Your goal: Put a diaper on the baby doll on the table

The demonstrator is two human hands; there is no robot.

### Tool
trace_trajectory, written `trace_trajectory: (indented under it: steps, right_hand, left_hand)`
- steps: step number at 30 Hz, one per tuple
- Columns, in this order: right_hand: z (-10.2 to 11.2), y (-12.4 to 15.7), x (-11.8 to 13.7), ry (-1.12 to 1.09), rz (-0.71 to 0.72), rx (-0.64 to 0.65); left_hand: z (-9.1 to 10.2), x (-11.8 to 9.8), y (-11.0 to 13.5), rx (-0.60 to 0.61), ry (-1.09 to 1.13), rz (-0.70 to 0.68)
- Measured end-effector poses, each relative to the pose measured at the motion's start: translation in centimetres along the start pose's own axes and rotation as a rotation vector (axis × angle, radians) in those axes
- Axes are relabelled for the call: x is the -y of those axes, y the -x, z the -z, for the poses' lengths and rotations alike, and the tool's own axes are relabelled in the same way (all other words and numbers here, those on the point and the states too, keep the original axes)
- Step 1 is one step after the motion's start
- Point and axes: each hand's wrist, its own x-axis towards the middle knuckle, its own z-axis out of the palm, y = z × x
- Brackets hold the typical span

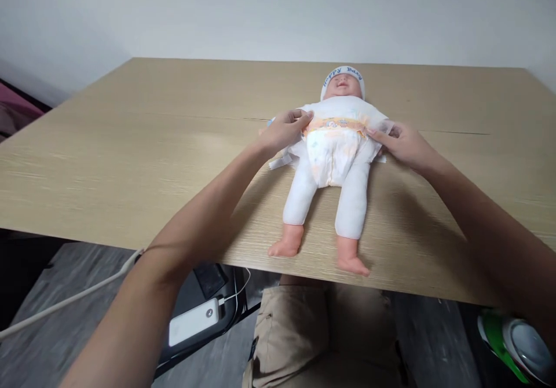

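Observation:
A baby doll (353, 205) lies on its back on the wooden table, its head toward the wall and its feet toward me. It wears a white cap (343, 75) with blue lettering. A white diaper (332, 153) with an orange printed waistband covers its belly and passes between its legs. My left hand (287, 130) pinches the diaper's waist edge at the left. On the opposite side, my right hand (403, 143) has thumb and fingers closed on the other edge. Loose side tabs (280, 162) of the diaper stick out below my left hand.
The pale wooden table (174, 145) ends at a white wall. Under its front edge, a black chair seat (185, 298) holds a white power bank (193, 322) with a cable. A thick white cord (69, 304) hangs at left. A green-and-white object (516, 341) stands low at right.

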Motion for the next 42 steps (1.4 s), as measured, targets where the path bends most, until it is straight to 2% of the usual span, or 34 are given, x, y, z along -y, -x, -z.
trace_trajectory:
  steps: [4,7,10,13,16,21,28,32,37,42]
  right_hand:
    - [-0.2,2.9,-0.9,0.388,0.081,-0.207]
    - [-1.0,4.8,-1.5,0.637,0.182,-0.258]
    - [-1.6,5.2,-1.8,0.752,0.158,-0.262]
    - [-1.8,4.8,-1.9,0.773,0.023,-0.251]
    - [-1.5,4.3,-1.8,0.737,-0.103,-0.23]
    - [-1.6,4.6,-1.7,0.652,-0.176,-0.239]
    - [-2.1,4.4,-1.3,0.544,-0.151,-0.224]
    - [-0.7,4.7,-0.8,0.35,-0.111,-0.213]
    - [1.3,5.5,-0.3,0.085,-0.15,-0.215]
    - [1.0,4.5,0.8,0.0,-0.12,-0.18]
  left_hand:
    - [0.2,-0.8,-0.3,-0.082,-0.167,-0.123]
    - [-0.2,-3.0,0.4,-0.13,-0.257,-0.31]
    - [-1.6,-6.1,1.4,0.012,-0.32,-0.533]
    - [-3.4,-8.1,2.0,0.204,-0.427,-0.643]
    - [-4.6,-8.5,1.8,0.278,-0.488,-0.639]
    - [-4.5,-8.0,1.0,0.29,-0.472,-0.602]
    - [-4.4,-8.2,1.3,0.29,-0.435,-0.555]
    - [-4.7,-8.3,1.7,0.279,-0.474,-0.529]
    - [-4.9,-8.1,1.7,0.275,-0.491,-0.494]
    - [-5.3,-8.0,1.6,0.271,-0.517,-0.49]
